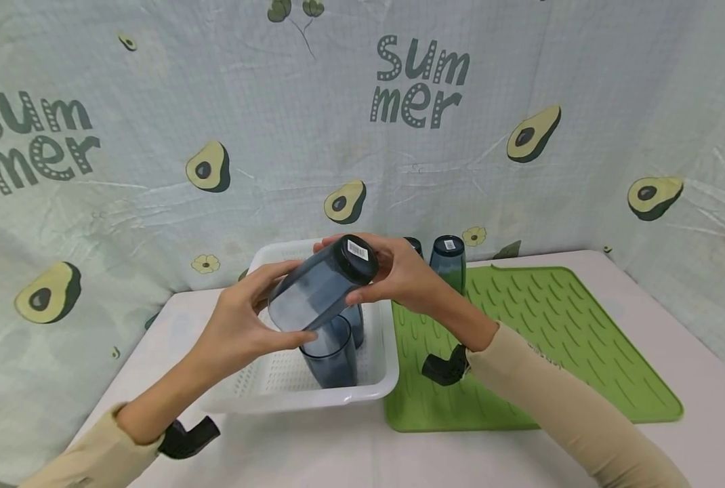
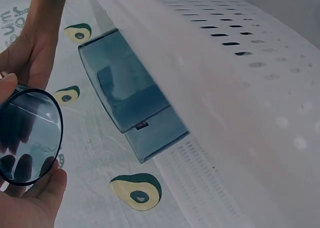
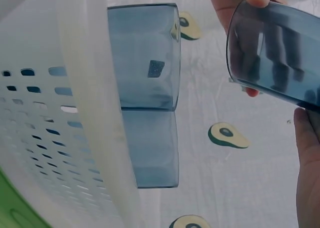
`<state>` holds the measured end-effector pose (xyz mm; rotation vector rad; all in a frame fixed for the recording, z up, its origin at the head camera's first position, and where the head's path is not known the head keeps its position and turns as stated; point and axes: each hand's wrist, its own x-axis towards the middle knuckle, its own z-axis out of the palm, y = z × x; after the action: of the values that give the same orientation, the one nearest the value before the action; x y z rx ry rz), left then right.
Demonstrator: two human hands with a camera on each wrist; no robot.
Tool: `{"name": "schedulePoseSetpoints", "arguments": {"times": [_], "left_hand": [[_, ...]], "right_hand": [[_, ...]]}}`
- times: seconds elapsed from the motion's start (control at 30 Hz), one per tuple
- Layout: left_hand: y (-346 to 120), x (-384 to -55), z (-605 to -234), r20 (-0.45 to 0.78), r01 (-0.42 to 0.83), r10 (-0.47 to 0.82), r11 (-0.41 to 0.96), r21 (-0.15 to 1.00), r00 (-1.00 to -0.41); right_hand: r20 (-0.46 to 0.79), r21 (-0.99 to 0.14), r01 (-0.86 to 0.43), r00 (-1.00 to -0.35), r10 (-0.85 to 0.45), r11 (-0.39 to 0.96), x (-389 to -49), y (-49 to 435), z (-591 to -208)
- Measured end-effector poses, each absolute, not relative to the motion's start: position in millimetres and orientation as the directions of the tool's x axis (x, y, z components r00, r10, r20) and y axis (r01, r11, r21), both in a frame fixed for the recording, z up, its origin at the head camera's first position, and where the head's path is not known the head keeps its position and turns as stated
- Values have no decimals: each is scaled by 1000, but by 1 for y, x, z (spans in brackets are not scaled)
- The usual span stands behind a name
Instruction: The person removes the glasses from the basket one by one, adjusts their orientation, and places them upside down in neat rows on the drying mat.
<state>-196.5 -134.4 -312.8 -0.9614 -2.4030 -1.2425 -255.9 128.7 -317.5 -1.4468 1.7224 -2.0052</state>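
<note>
A blue-tinted drinking glass is held tilted above the white basket, its dark base with a white label facing up and to the right. My left hand grips it near the rim, thumb below and fingers behind. My right hand holds the base end between thumb and fingers. Two more blue glasses stand in the basket under it, the nearer glass with its mouth upward. In the right wrist view the held glass is apart from the basket's glasses.
Right of the basket lies a green ribbed drying mat. At its back left, an upside-down glass stands beside another dark-based glass, partly hidden by my right hand. A fabric backdrop with avocado prints rises behind the table.
</note>
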Motion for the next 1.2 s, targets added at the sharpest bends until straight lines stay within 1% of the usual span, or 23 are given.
{"name": "schedulePoseSetpoints", "arguments": {"times": [0.13, 0.23, 0.33, 0.5, 0.57, 0.63, 0.73, 0.87, 1.0, 1.2], "left_hand": [[-133, -197, -313, 506, 663, 433, 405, 630, -746], [-132, -197, -312, 501, 657, 432, 401, 639, -750], [-132, -197, -311, 475, 626, 418, 397, 671, -774], [-127, -196, -310, 397, 531, 374, 395, 750, -838], [-123, -195, -310, 377, 506, 364, 384, 773, -852], [-120, -195, -310, 368, 494, 364, 364, 790, -856], [-118, -194, -310, 359, 489, 382, 336, 805, -852], [-116, -197, -307, 353, 513, 439, 329, 793, -826], [-114, -202, -303, 337, 534, 505, 318, 784, -795], [-112, -206, -296, 298, 536, 560, 326, 779, -773]], "right_hand": [[561, -820, -462, -538, -628, -337, -254, 130, -317], [550, -829, -438, -534, -642, -346, -253, 130, -316], [538, -839, -418, -536, -651, -349, -252, 129, -314], [516, -857, -337, -590, -622, -390, -249, 124, -310], [519, -852, -316, -615, -594, -417, -247, 123, -309], [534, -841, -323, -627, -567, -435, -244, 122, -307], [558, -826, -362, -636, -534, -431, -242, 123, -305], [568, -820, -399, -647, -509, -409, -239, 126, -303], [569, -821, -420, -667, -482, -387, -236, 130, -301], [572, -819, -446, -682, -455, -361, -234, 135, -296]]}}
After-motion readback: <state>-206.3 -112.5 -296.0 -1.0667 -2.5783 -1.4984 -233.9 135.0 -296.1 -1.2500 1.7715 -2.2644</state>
